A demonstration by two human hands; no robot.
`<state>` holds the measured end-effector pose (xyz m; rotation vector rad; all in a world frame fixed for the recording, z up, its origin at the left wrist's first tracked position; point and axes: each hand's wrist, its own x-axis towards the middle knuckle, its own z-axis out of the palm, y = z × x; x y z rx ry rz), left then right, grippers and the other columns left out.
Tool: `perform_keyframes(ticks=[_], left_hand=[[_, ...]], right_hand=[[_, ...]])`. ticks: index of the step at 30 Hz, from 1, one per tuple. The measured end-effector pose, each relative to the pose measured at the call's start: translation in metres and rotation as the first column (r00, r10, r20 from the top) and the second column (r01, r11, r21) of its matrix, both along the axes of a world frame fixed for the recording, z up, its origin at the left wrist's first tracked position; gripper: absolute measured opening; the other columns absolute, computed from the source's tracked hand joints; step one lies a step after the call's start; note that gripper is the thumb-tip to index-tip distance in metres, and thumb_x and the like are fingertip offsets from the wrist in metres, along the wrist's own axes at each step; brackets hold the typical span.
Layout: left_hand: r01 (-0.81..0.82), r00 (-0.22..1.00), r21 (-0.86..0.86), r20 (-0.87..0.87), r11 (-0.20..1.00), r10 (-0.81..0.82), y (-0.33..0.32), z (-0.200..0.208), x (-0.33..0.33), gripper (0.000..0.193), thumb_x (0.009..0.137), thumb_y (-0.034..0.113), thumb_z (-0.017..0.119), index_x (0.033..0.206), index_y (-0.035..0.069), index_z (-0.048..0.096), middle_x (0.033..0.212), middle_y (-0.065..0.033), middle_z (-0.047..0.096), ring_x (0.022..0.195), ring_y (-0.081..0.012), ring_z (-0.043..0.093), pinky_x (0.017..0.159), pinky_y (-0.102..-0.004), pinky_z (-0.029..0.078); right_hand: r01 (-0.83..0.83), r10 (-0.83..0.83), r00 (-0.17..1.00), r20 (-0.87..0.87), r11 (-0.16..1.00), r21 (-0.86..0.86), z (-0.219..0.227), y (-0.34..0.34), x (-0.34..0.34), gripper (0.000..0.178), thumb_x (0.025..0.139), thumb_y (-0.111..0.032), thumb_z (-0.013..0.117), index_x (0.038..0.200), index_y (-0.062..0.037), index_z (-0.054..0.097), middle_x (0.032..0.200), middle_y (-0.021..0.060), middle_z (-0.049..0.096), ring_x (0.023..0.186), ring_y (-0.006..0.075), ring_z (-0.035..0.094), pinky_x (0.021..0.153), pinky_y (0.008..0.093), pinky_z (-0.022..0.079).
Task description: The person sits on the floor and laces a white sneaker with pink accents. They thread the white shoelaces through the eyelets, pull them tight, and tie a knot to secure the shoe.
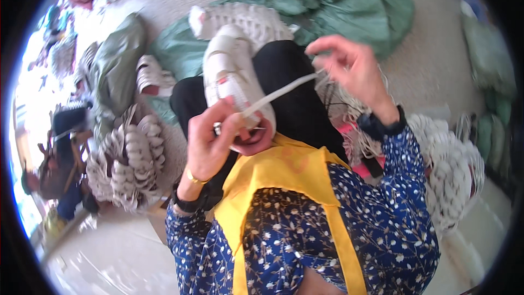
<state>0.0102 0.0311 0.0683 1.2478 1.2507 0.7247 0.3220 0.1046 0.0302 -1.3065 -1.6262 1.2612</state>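
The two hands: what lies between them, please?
In the head view, a white strip runs from the left hand toward the right hand, over the black trousers.

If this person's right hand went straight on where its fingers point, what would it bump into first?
Probably the black-trousered right knee, just left of the right hand; depth is unclear, so it might pass above instead.
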Motion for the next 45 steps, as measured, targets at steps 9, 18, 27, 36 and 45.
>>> perform_keyframes(ticks=[9, 18, 27, 36, 45], left_hand=[[0.068, 0.995, 0.328, -0.089, 0.942, -0.04, -0.044, -0.016, -0.022, 0.011, 0.094, 0.005, 0.071, 0.089, -0.001, 0.065, 0.074, -0.0085, 0.067, 0.065, -0.016, 0.067, 0.063, -0.0284, 0.053], [-0.261, 0.935, 0.312, -0.155, 0.913, 0.32, -0.037, -0.041, -0.031, 0.021, 0.082, 0.003, 0.079, 0.088, 0.002, 0.059, 0.073, -0.0046, 0.053, 0.059, -0.0137, 0.055, 0.056, -0.0281, 0.044], [-0.172, 0.896, 0.386, -0.322, 0.906, 0.307, -0.009, -0.056, -0.014, 0.025, 0.077, 0.008, 0.082, 0.089, 0.002, 0.061, 0.08, -0.0084, 0.057, 0.064, -0.0194, 0.06, 0.059, -0.033, 0.049], [-0.153, 0.858, 0.471, -0.373, 0.869, 0.353, -0.005, -0.066, 0.013, 0.02, 0.08, 0.004, 0.079, 0.089, 0.0, 0.061, 0.08, -0.01, 0.062, 0.065, -0.0206, 0.065, 0.061, -0.0321, 0.052], [-0.205, 0.878, 0.42, -0.319, 0.884, 0.356, 0.004, -0.066, 0.02, 0.024, 0.078, 0.005, 0.082, 0.084, 0.001, 0.059, 0.073, -0.0043, 0.059, 0.059, -0.0107, 0.057, 0.057, -0.0261, 0.049]], right_hand=[[-0.449, 0.413, 0.881, -0.229, 0.883, -0.135, 0.025, -0.063, -0.116, 0.015, 0.09, 0.002, 0.072, 0.105, 0.0014, 0.069, 0.092, 0.0082, 0.075, 0.082, 0.0113, 0.071, 0.072, 0.0279, 0.057], [-0.209, 0.194, 0.975, -0.108, 0.966, -0.153, -0.001, -0.054, -0.127, 0.009, 0.089, -0.005, 0.077, 0.091, 0.0007, 0.07, 0.074, 0.0027, 0.07, 0.066, 0.0035, 0.062, 0.059, 0.0238, 0.051], [-0.105, 0.104, 0.994, 0.045, 0.994, 0.014, -0.014, -0.049, -0.122, 0.007, 0.089, -0.005, 0.076, 0.09, -0.0003, 0.07, 0.075, 0.007, 0.071, 0.06, 0.0089, 0.062, 0.057, 0.0262, 0.05], [-0.07, 0.057, 0.989, 0.136, 0.993, 0.095, -0.016, -0.044, -0.112, 0.008, 0.087, -0.004, 0.076, 0.091, -0.0009, 0.07, 0.074, 0.0108, 0.07, 0.059, 0.0166, 0.066, 0.056, 0.0299, 0.051], [-0.125, 0.081, 0.97, 0.23, 0.975, 0.183, -0.013, -0.04, -0.108, 0.005, 0.086, -0.002, 0.072, 0.087, -0.0014, 0.066, 0.076, 0.0153, 0.069, 0.067, 0.0315, 0.07, 0.059, 0.0396, 0.053]])
